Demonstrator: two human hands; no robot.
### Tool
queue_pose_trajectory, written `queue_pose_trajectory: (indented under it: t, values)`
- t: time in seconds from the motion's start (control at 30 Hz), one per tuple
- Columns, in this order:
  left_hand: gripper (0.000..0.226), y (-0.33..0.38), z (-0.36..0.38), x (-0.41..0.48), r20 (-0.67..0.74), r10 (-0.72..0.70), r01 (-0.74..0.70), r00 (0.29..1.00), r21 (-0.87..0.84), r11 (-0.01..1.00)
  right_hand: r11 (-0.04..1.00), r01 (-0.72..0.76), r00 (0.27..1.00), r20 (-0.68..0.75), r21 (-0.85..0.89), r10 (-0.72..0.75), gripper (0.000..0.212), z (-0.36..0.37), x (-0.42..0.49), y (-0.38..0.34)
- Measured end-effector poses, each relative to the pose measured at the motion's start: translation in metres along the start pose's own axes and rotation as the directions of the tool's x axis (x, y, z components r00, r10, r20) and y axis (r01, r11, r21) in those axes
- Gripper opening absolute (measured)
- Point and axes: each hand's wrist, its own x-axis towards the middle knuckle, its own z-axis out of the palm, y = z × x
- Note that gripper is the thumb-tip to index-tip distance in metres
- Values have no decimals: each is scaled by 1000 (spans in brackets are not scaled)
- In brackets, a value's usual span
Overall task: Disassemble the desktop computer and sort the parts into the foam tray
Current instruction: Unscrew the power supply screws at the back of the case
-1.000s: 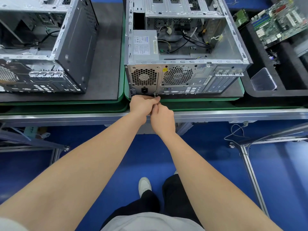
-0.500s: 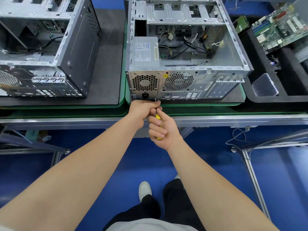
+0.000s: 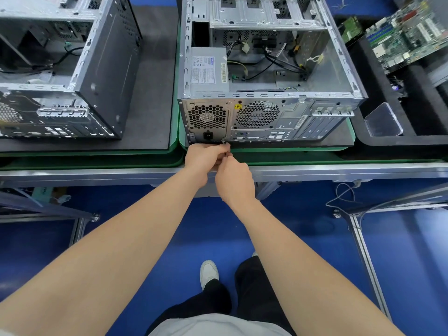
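Observation:
An open desktop case (image 3: 266, 112) lies on its side on a green mat, its rear panel toward me. A grey power supply (image 3: 209, 69) sits inside at the left, loose cables beside it. My right hand (image 3: 235, 180) grips a screwdriver whose metal shaft (image 3: 224, 147) points at the bottom edge of the rear panel, below the power socket. The handle is hidden in my fist. My left hand (image 3: 206, 157) is curled around the shaft near its tip, touching my right hand. The black foam tray (image 3: 378, 139) lies to the right and holds a green motherboard (image 3: 407, 37).
A second open case (image 3: 72, 69) stands on the left on a dark mat. A clear plastic bin (image 3: 383, 121) sits in the foam tray's near corner. The bench's aluminium rail (image 3: 339, 169) runs across in front of me; a grey cable hangs below right.
My right hand has moved up and closed over the yellow handle, which showed half a second ago. Both hands are back against the bottom edge of the rear panel.

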Motion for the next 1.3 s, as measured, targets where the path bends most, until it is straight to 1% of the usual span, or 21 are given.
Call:
queue_pose_trajectory:
  t: [0.07, 0.13, 0.2, 0.23, 0.27, 0.3, 0.33, 0.4, 0.43, 0.53, 0.6, 0.67, 0.73, 0.8, 0.9, 0.93, 1.0, 1.07, 1.13, 1.23, 1.3]
  values:
    - [28, -1, 1, -1, -25, 10, -10, 1000, -7, 1000, 997, 5, 998, -55, -73, -9, 19, 7, 0, 0]
    - [27, -2, 1, 0, -59, 33, -33, 998, 8, 999, 998, 39, 997, -58, -42, -41, 22, 9, 2, 1]
    - [23, 0, 1, -1, -67, 62, -59, 996, 37, 998, 986, 57, 998, 20, 155, -61, 26, 5, 5, 6]
    - [23, 1, 1, -1, -62, 69, -67, 996, 39, 997, 936, -5, 996, 88, 351, -28, 30, 2, 5, 10]
    - [25, 2, 1, -2, -55, 70, -68, 996, 32, 997, 811, -128, 983, 183, 571, 26, 36, 0, 5, 13]
    - [26, 3, 1, -2, -52, 70, -69, 996, 19, 997, 600, -278, 950, 306, 750, 57, 44, -4, 4, 16]
    - [26, 3, 1, -2, -55, 71, -70, 996, 15, 997, 367, -406, 905, 425, 837, 31, 49, -7, 1, 18]
    - [23, 3, 1, -1, -67, 74, -71, 995, 37, 997, -3, -559, 823, 554, 829, -128, 49, -10, -3, 20]
    - [22, 3, 1, -2, -60, 67, -66, 996, 28, 997, -126, -602, 793, 571, 788, -214, 45, -11, -5, 21]
    - [19, 6, -2, -6, 24, 12, -10, 1000, -96, 995, -327, -664, 744, 550, 673, -379, 40, -12, -7, 17]
    - [16, 6, -3, -7, 47, 1, 4, 999, -122, 993, -368, -662, 748, 545, 653, -378, 39, -11, -8, 14]
    - [17, 6, -3, -6, 37, 5, -1, 999, -102, 995, -339, -644, 765, 561, 686, -316, 38, -9, -7, 11]
    - [22, 5, -3, -5, 33, -5, 7, 999, -72, 997, -218, -610, 792, 577, 762, -198, 39, -8, -6, 9]
    - [27, 4, -5, -5, 55, -36, 39, 998, -61, 997, 37, -544, 837, 545, 838, -47, 38, -6, -5, 7]
    - [28, 3, -5, -3, 75, -70, 72, 995, -34, 997, 521, -325, 942, 320, 789, 103, 37, -4, -6, 2]
    - [28, 2, -4, -3, 70, -73, 75, 995, -32, 997, 671, -240, 968, 227, 702, 109, 36, -4, -5, 1]
    - [30, 0, -3, -2, 50, -67, 69, 996, -43, 997, 920, -80, 995, 93, 384, 47, 31, -5, -3, -1]
    - [34, -1, -1, -3, 26, -59, 61, 998, -52, 997, 999, 11, 1000, 27, 38, -12, 21, -2, -1, 0]
    - [35, -2, 1, -2, 4, -46, 46, 999, -41, 998, 993, 15, 999, -45, -118, -21, 17, 0, -3, -1]
    - [36, -3, 3, 1, -35, -15, 16, 999, 8, 1000, 990, 19, 998, -60, -139, -27, 17, 0, -1, -2]
    - [35, -4, 3, 3, -48, 7, -6, 999, 31, 999, 999, 19, 1000, -11, 47, -19, 23, -5, 2, 0]
